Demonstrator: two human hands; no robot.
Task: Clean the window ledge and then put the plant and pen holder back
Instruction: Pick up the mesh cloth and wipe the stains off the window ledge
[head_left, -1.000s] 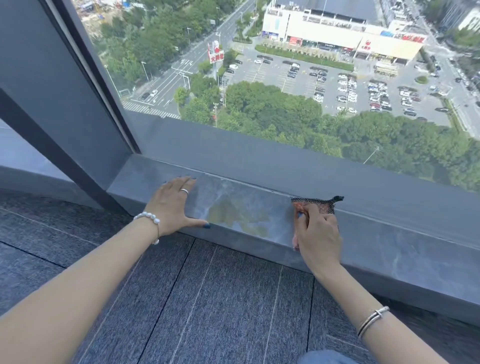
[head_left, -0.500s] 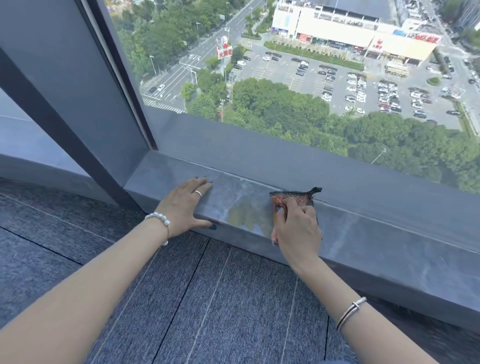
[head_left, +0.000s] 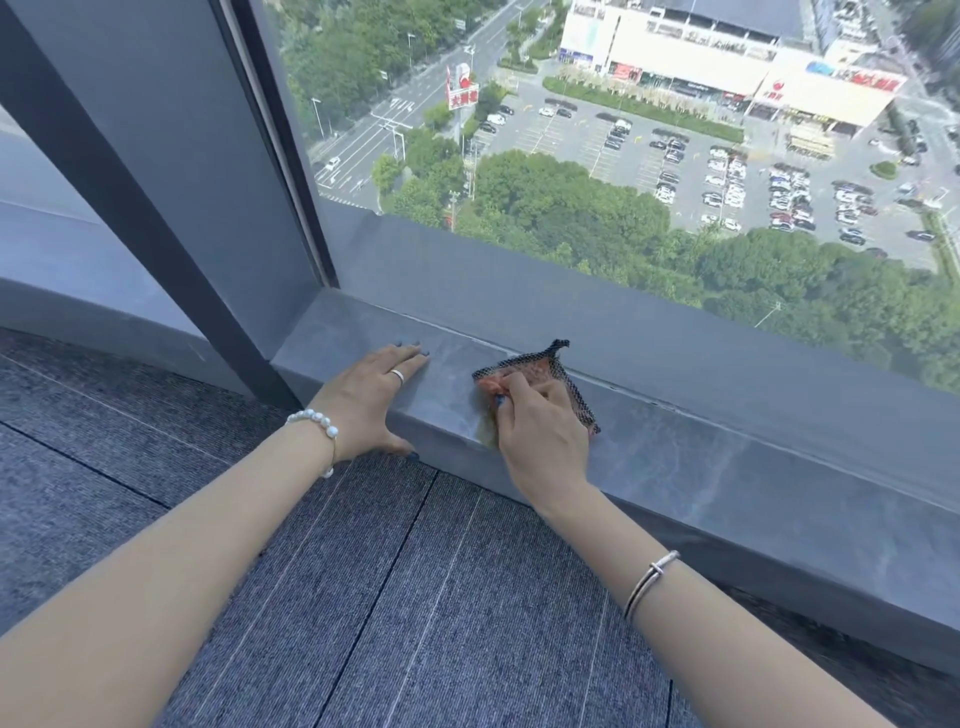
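The grey stone window ledge (head_left: 753, 467) runs from the left corner to the right below the glass. My right hand (head_left: 543, 441) presses an orange cleaning cloth in black mesh (head_left: 540, 366) flat on the ledge top, fingers closed over it. My left hand (head_left: 371, 400) lies flat on the ledge just left of the cloth, fingers spread, thumb over the front edge, holding nothing. The plant and the pen holder are not in view.
A dark vertical window post (head_left: 156, 234) meets the ledge at its left end. The window glass (head_left: 623, 156) rises directly behind the ledge. Grey carpet tiles (head_left: 363, 597) cover the floor below my arms.
My right hand has slid the cloth leftward along the ledge, closer to my left hand. The left hand has stayed planted on the ledge.
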